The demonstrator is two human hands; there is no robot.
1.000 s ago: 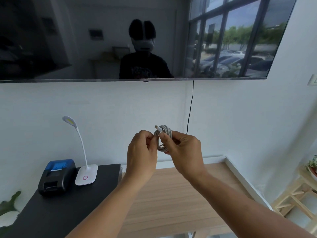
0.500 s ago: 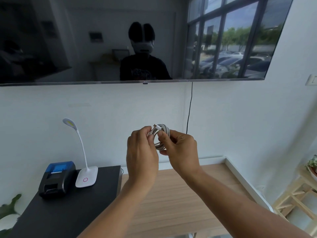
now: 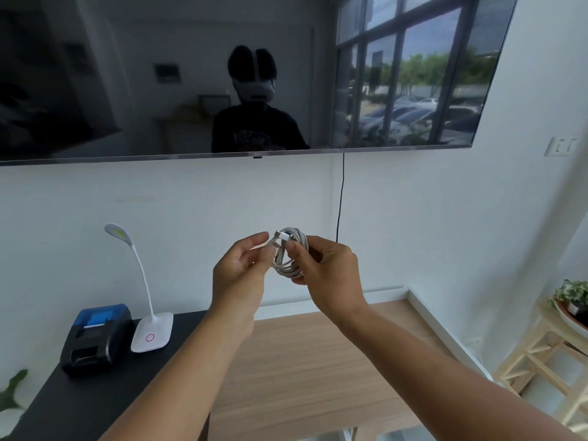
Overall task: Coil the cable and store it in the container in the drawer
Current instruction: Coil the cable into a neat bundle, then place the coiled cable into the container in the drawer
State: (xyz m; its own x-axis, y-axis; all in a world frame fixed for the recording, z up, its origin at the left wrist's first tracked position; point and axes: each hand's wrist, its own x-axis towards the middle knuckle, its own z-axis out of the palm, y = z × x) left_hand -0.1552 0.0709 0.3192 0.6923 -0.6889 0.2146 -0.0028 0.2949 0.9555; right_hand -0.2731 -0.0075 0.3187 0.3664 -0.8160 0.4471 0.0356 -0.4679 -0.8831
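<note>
- White wall, wooden desk [image 3: 302, 361] at frame bottom.
- Coiled white cable [image 3: 288, 253] pinched by right hand [image 3: 327, 275] at centre.
- Left hand [image 3: 238, 275] half-open, fingertips touching coil.

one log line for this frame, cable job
stage: coiling | cable: coiled, in air | right hand: grips coil | left hand: fingers at coil, grip unclear | drawer, container: not in view

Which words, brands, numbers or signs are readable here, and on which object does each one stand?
No readable text.
Television: small mark at the bottom edge, too small to read.
Shirt print in the reflection: blurred.
Lamp: a pink ring sign on its base, no letters.
Printer: no legible label.
</note>
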